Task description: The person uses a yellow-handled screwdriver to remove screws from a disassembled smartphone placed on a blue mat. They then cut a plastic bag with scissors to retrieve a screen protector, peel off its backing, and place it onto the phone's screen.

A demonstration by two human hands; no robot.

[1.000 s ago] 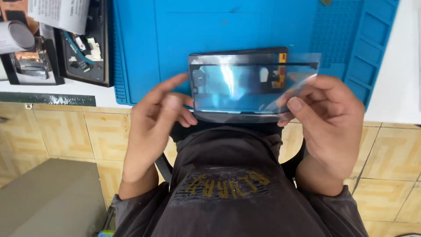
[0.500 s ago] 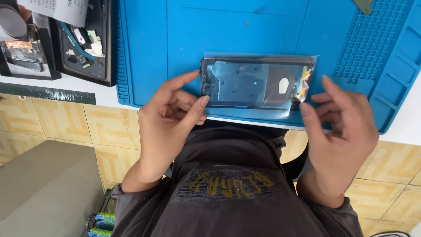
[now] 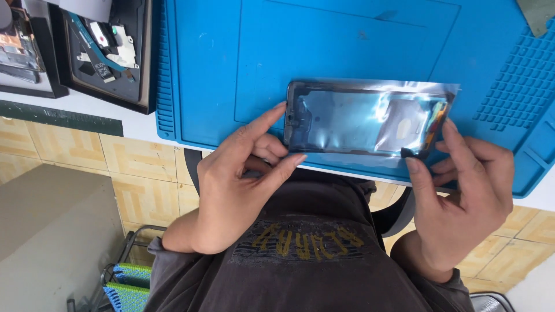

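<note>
I have brought the dark flat phone screen in its shiny clear plastic bag (image 3: 370, 118) lower over the blue rubber mat (image 3: 231, 63) on the bench. My left hand (image 3: 237, 185) pinches its left end, fingers closed on it. My right hand (image 3: 462, 190) pinches its right end.

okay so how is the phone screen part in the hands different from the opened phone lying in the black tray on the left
The screen panel sits in a clear shiny bag, held at both ends by the left hand and right hand; the opened phone lies bare and untouched in its black tray.
The panel hangs over the blue mat; the opened phone rests beside the mat.
The panel shows a smooth reflective face; the opened phone shows exposed inner parts and a blue ribbon cable.
Both are dark, flat rectangles.
</note>
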